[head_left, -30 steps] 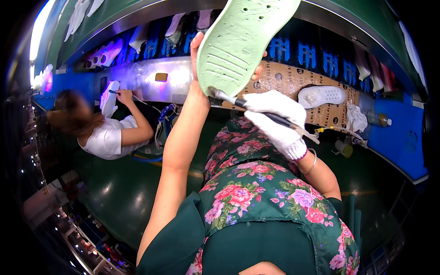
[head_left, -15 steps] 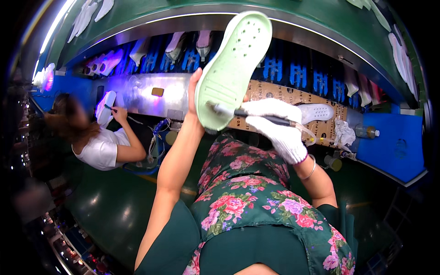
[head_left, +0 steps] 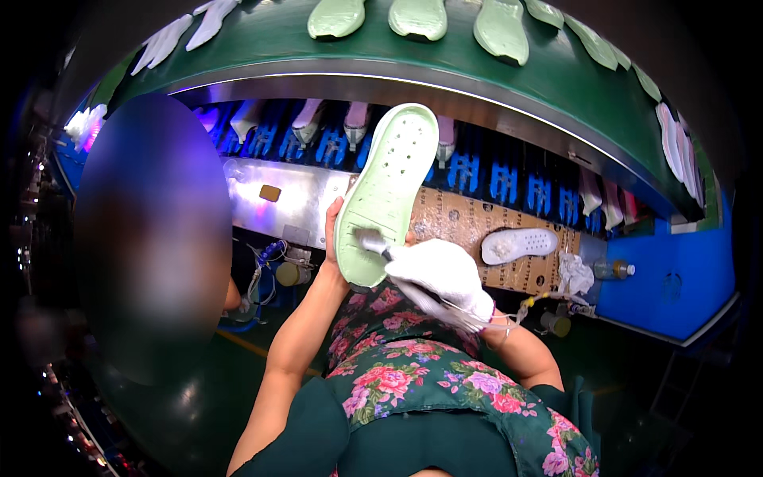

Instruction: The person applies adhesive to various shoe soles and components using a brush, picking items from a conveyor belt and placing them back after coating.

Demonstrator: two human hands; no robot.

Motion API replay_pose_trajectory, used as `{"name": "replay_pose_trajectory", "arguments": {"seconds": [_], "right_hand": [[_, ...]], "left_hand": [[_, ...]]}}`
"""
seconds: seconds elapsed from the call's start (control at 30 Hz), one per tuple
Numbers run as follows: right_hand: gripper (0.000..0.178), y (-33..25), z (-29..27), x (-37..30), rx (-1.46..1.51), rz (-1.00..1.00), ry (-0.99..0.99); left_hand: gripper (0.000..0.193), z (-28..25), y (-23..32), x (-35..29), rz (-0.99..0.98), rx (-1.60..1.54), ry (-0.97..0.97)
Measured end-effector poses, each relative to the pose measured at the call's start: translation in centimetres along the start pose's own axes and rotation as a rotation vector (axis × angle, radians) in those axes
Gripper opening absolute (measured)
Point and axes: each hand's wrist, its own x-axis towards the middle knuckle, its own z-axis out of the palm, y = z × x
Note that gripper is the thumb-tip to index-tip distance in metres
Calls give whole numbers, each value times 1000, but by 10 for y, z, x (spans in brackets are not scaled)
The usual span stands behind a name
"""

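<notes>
A pale green shoe sole (head_left: 393, 171) stands nearly upright in front of me, its perforated end at the top. My left hand (head_left: 334, 230), bare, grips it from the left edge and behind; most of its fingers are hidden by the sole. In a white knitted glove, my right hand (head_left: 441, 274) is closed around a brush (head_left: 372, 240). The bristles touch the lower, ridged part of the sole. The glove covers most of the brush handle, and a thin clear tube runs from near that wrist.
On cardboard (head_left: 449, 215) lies a white sole (head_left: 520, 245), with crumpled white paper (head_left: 572, 274) and a bottle (head_left: 616, 270) farther right. Above, a green shelf (head_left: 262, 48) carries several soles, over blue racks (head_left: 463, 175). A blurred person (head_left: 159, 238) is at my left.
The sole sits lower and a little further left in view, as do both hands. More of the shelf shows above. The brush stays on the sole's lower part.
</notes>
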Motion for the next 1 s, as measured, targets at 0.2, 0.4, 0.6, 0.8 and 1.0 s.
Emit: {"name": "replay_pose_trajectory", "arguments": {"seconds": [0.2,0.4,0.6,0.8,1.0], "right_hand": [[23,27,-16,25,-230,128,229],[15,1,9,8,574,553,31],[21,34,0,-14,827,837,705],[25,43,33,-23,830,934,650],[24,54,64,-32,829,1047,614]], "left_hand": [[83,-18,6,-3,-18,24,122],[106,-11,39,-29,118,50,204],[116,21,128,-33,225,280,-271],[106,19,246,69,284,277,-410],[112,-1,260,107,542,-244,108]]}}
